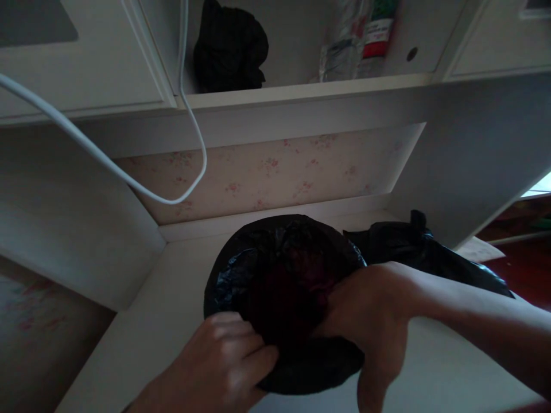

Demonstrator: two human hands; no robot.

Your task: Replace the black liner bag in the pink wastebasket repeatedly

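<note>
A round bin lined with a black bin bag (235, 269) stands on the white surface, its dark inside showing a dim reddish tint. My left hand (235, 353) is closed at the near left of the rim, fingers curled over the bag's edge and thumb pressed against them. Over the right side of the rim, my right hand (370, 318) reaches in with its fingers stretched into the bag. Its thumb hangs outside, spread away from them. The right fingertips are lost in the dark interior. Behind my right wrist lies another black plastic bag (400, 241).
A white cable (114, 166) loops down at the left. An overhead shelf (293, 96) holds a bunched black bag (230, 49), a clear plastic container (342, 57) and a bottle with a red and white label (379, 37). White side panels flank the surface.
</note>
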